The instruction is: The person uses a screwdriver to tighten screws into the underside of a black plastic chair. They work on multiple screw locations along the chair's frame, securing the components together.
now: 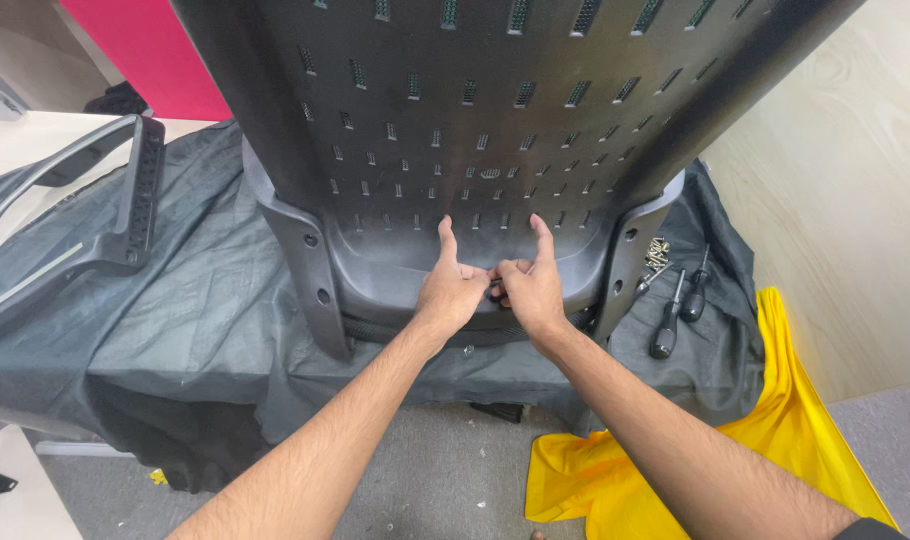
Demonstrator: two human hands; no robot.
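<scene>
Pressing together at frame centre, the left hand (453, 290) and right hand (531, 288) pinch something small and dark between them, too hidden to identify, index fingers pointing up against the lower edge of a black perforated chair back (475, 120). It stands on a grey cloth (195, 300) draped over the tabletop. Two black-handled screwdrivers (675, 310) and loose screws (657, 252) lie right, near the cloth's edge. Yellow fabric (795, 420) hangs lower right; a grey armrest frame (95, 210) rests left.
</scene>
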